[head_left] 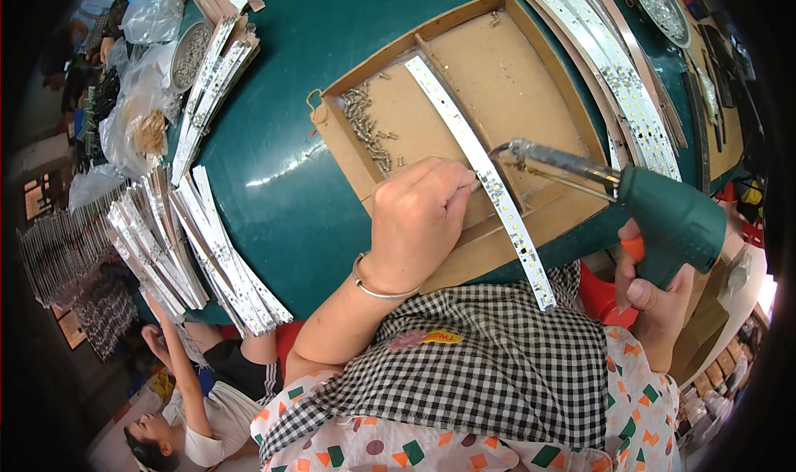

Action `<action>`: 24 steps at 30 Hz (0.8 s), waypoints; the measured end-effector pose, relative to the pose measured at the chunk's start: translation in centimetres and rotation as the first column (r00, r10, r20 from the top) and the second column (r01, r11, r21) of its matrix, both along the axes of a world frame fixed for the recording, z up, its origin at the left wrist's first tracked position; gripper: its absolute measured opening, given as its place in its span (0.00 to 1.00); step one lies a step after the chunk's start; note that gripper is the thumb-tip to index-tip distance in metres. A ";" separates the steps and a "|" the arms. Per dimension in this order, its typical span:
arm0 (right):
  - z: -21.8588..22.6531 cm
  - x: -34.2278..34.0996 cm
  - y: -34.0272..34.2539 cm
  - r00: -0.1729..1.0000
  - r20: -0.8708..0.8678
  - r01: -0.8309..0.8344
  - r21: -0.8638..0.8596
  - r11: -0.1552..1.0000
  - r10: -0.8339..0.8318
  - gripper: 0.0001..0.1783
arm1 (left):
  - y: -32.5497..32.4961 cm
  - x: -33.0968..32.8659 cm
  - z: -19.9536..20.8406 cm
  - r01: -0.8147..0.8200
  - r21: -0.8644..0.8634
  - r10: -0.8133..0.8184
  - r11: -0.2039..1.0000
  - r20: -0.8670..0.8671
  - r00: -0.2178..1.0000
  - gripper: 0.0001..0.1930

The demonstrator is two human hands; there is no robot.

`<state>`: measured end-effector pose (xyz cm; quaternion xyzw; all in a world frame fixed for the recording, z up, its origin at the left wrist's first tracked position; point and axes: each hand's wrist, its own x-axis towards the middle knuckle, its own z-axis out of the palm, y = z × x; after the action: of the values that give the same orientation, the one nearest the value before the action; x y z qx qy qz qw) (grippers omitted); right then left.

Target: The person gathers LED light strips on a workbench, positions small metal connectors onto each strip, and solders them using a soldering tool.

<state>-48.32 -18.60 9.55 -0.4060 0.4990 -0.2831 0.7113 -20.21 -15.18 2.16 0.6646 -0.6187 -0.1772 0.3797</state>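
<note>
Left hand [419,211]: over the tray's near-left part, thumb and finger pinched closed at the left edge of the white LED strip [464,140]. Couldn't tell whether the pinch had the strip itself or a small part. Right hand [663,302]: off the tray's right near corner, wrapped around the handle of a green soldering gun [676,219], a finger at its orange trigger [633,247]. Gun's tip pointed left over the tray, just beside the strip's right edge; contact not clear.

Strip lay slantwise across the cardboard tray [531,82], far end inside, near end sticking out past the near rim above the checkered apron [497,364]. Tray had a divider; small metal parts [358,120] were heaped in its left compartment.

Right of tray: stacked LED strips [626,82], plus a bowl [661,9] further out. Left of tray: strip bundles [211,82], another bowl [192,53], plastic bags [153,12]. Under tray: green table [278,140]. Well off the tray's near-left side: a co-worker [220,426], white top.
</note>
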 end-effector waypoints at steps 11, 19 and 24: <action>-0.7 -1.0 0.4 0.993 -0.110 -0.050 0.026 0.998 0.053 0.33 | 0.0 0.0 0.1 0.004 -0.005 -0.004 1.000 -0.008 1.000 0.05; -1.1 -0.9 0.3 0.997 -0.061 -0.050 0.014 0.999 0.050 0.37 | 0.1 -0.1 -0.1 -0.001 -0.020 0.001 1.000 -0.009 1.000 0.05; -1.8 -1.5 0.5 0.996 -0.066 -0.068 -0.011 0.998 0.067 0.37 | 0.1 0.0 -0.1 -0.004 -0.023 0.004 1.000 -0.004 1.000 0.06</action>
<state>-49.81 -18.06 7.78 -0.4365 0.5063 -0.2486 0.7009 -20.26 -15.04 2.03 0.6610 -0.6187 -0.1705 0.3889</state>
